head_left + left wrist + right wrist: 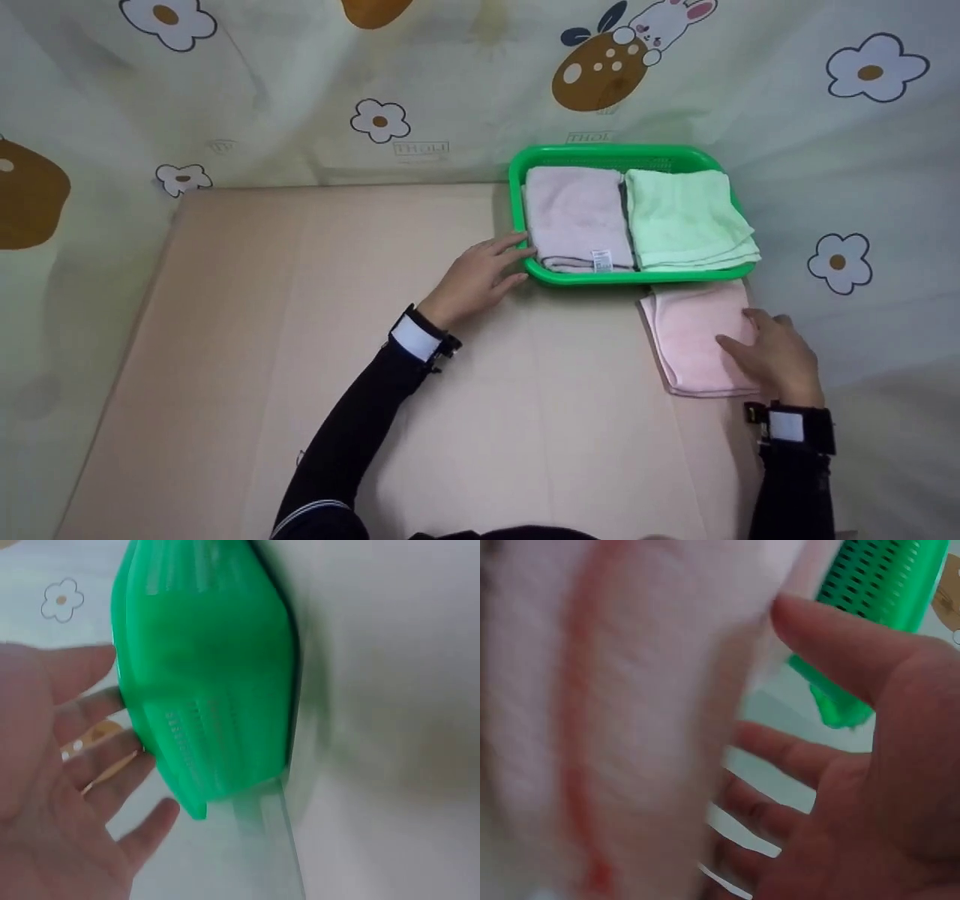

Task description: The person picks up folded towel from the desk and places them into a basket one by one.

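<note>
A green plastic basket (pixel 592 279) stands at the back right of the table. Inside it, side by side, lie a folded greyish-mauve towel (pixel 574 210) with a white tag and a folded light green towel (pixel 679 217). My left hand (pixel 480 277) is at the basket's left end, fingers spread and fairly straight, fingertips right at the rim. In front of the basket is a folded pink towel (pixel 694 345), its far edge meeting the basket's front rim in the head view. My right hand (pixel 784 356) holds its right edge, thumb on top and fingers partly hidden behind the cloth.
The pale table (pixel 375 420) spreads out to the left and front. A curtain-like sheet (pixel 285 82) printed with flowers, a rabbit and brown shapes hangs behind and along both sides, close to the basket and my right hand.
</note>
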Available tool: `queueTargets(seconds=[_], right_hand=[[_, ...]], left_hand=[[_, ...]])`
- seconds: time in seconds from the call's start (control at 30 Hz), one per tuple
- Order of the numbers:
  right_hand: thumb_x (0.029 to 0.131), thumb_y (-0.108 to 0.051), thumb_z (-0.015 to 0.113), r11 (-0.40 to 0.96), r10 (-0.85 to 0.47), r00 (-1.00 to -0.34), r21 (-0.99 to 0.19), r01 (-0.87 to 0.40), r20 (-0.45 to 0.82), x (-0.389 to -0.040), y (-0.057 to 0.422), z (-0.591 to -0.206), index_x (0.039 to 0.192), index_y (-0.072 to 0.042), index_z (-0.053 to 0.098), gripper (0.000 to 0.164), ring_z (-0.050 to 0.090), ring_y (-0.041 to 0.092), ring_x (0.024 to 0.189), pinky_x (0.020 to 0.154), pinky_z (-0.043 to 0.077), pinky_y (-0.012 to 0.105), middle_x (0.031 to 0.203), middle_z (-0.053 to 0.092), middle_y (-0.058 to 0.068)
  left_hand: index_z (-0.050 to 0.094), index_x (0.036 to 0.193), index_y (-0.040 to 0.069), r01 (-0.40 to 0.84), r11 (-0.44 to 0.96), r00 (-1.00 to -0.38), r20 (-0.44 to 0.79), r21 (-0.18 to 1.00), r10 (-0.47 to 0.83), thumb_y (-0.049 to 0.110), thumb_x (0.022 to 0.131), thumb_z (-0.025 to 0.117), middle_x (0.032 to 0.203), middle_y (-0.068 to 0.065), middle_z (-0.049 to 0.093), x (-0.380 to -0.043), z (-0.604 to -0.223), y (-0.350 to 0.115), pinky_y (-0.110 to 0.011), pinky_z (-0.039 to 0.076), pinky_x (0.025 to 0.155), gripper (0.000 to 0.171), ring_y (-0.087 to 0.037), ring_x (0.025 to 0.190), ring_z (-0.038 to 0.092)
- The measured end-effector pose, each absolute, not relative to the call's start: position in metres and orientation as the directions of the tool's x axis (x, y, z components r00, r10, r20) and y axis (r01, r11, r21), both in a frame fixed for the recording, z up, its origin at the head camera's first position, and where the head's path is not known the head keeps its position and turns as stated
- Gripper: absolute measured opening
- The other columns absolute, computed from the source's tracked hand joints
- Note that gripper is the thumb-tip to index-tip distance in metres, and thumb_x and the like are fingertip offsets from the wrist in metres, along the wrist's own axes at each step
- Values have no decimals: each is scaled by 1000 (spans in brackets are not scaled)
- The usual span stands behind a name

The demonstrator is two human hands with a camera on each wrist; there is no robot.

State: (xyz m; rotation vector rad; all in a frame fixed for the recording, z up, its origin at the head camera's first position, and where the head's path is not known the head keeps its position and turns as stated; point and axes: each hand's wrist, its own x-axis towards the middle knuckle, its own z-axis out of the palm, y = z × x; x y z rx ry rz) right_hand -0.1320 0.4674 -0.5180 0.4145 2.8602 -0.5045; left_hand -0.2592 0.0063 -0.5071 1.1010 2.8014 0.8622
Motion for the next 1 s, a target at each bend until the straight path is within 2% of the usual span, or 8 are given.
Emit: queueTargets(seconds=[0.2, 0.33, 0.5, 0.67, 0.77, 0.87, 0.93, 1.0], right_hand=[[100, -49, 63, 923, 149, -946, -302, 238, -289, -137, 458, -522, 153, 13, 33, 87, 47, 64, 124, 101, 41, 73, 140, 42, 49], [97, -49, 67, 929, 89, -960, -327, 176, -264, -142, 434, -525, 143, 19, 37, 88, 58, 58, 112, 94, 48, 67, 128, 54, 48], [93, -51, 72, 931, 37, -970, -346, 121, -241, -146, 391, -531, 140, 19, 38, 91, 67, 48, 97, 88, 53, 62, 118, 61, 45], [90, -51, 76, 941, -16, -978, -333, 56, -209, -149, 343, -537, 142, 20, 36, 97, 68, 41, 91, 86, 55, 59, 113, 64, 42], [88, -53, 76, 947, -55, -981, -321, 7, -185, -151, 317, -539, 142, 21, 36, 100, 68, 41, 88, 83, 56, 58, 106, 66, 39], [87, -53, 78, 944, -100, -983, -325, -45, -154, -153, 293, -540, 141, 20, 38, 100, 68, 42, 87, 81, 56, 57, 99, 67, 35], [86, -53, 78, 942, -133, -981, -326, -81, -140, -155, 278, -541, 141, 20, 38, 100, 69, 44, 88, 82, 56, 57, 96, 68, 33], [86, -53, 78, 941, -160, -978, -320, -110, -136, -158, 262, -540, 144, 22, 37, 103, 69, 46, 92, 85, 56, 57, 98, 69, 34]], left_hand=[[53, 153, 21, 607, 572, -749, 156, 551, 644, 30, 106, 60, 166, 1, 39, -264, -509, 3, -40, 33, 125, 48, -20, 153, 38], [51, 154, 21, 607, 566, -743, 146, 557, 654, 34, 106, 59, 168, 1, 36, -265, -509, 1, -39, 31, 125, 50, -17, 155, 34], [47, 157, 23, 623, 549, -732, 167, 556, 661, 36, 106, 60, 168, -1, 35, -263, -510, -5, -41, 32, 125, 54, -20, 155, 34], [42, 160, 23, 591, 607, -783, 196, 531, 591, 35, 105, 61, 163, -6, 43, -254, -513, -25, -50, 39, 120, 59, -26, 149, 43], [43, 158, 14, 518, 654, -837, 170, 550, 520, 34, 105, 62, 149, -11, 57, -244, -517, -42, -49, 49, 109, 60, -28, 133, 59], [55, 143, 3, 428, 706, -881, 89, 564, 464, 33, 104, 62, 119, -13, 73, -234, -525, -58, -44, 57, 92, 49, -27, 103, 71], [66, 123, 2, 380, 732, -892, 14, 565, 452, 34, 104, 62, 96, -10, 74, -228, -531, -66, -41, 57, 80, 38, -24, 83, 69], [69, 101, 4, 353, 751, -885, -63, 557, 462, 38, 105, 60, 78, -5, 68, -223, -536, -70, -37, 52, 69, 36, -20, 69, 62]])
